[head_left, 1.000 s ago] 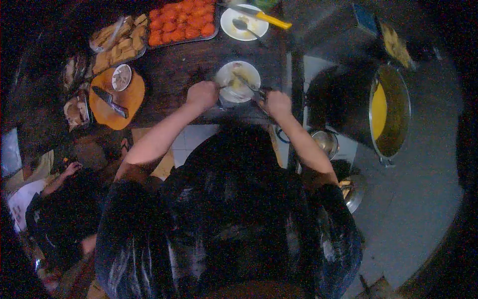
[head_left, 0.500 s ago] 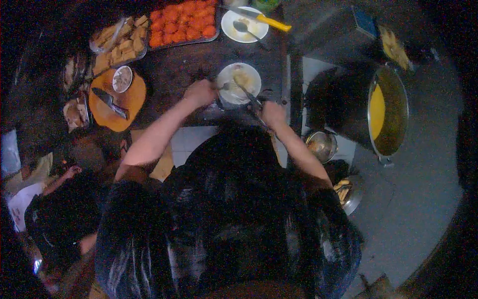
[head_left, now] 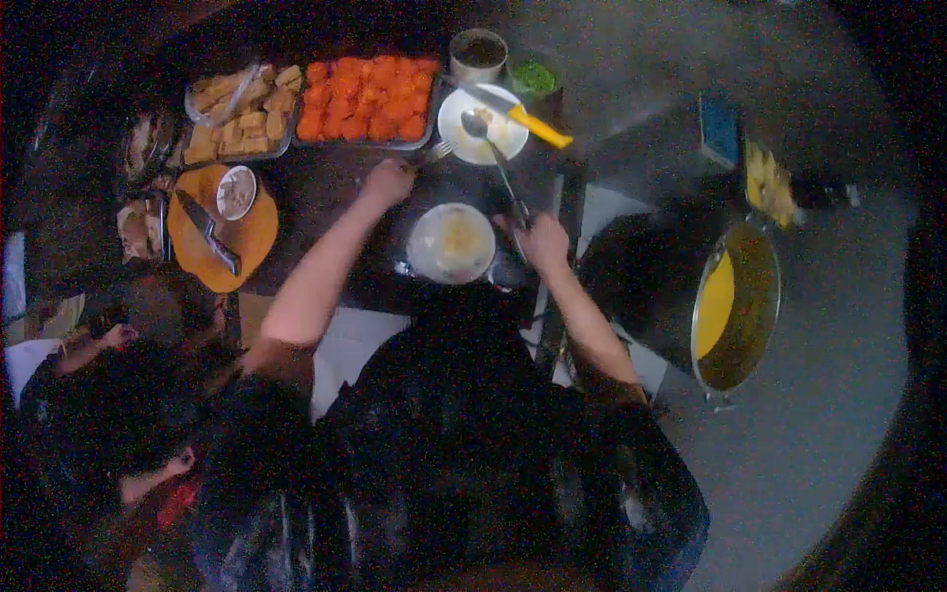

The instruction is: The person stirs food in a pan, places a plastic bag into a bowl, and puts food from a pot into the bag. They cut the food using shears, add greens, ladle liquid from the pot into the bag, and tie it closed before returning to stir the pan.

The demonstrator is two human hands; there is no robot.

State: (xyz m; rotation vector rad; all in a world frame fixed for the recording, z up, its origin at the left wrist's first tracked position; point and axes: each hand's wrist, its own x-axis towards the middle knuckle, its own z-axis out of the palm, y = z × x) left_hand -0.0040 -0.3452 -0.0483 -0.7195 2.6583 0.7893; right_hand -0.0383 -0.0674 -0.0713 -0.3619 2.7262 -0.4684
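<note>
My left hand (head_left: 391, 182) is closed round a fork (head_left: 436, 152), whose tines point right, close to the rim of a white plate (head_left: 454, 140). My right hand (head_left: 543, 242) grips a long-handled metal utensil (head_left: 510, 183); its far end reaches over the near edge of that plate, where its shape is blurred. A spoon (head_left: 474, 122) lies on the plate, and a yellow-handled knife (head_left: 541, 126) rests across its back rim. Between my forearms, near my body, stands a white bowl (head_left: 422, 251) with pale yellowish food inside.
Behind are a tray of red-orange pieces (head_left: 365, 99), a tray of tan blocks (head_left: 252, 128), a pot (head_left: 479, 61) and chopped greens (head_left: 534, 77). A knife (head_left: 209, 229) and small bowl (head_left: 237, 191) sit on an orange board (head_left: 237, 252). Right: a large pan (head_left: 750, 326). Another person's hand (head_left: 123, 335) is at left.
Both hands have moved away from the white bowl, with the fork and the long utensil, over to the plate behind it. The whole view has shifted, with the table lower in frame.
</note>
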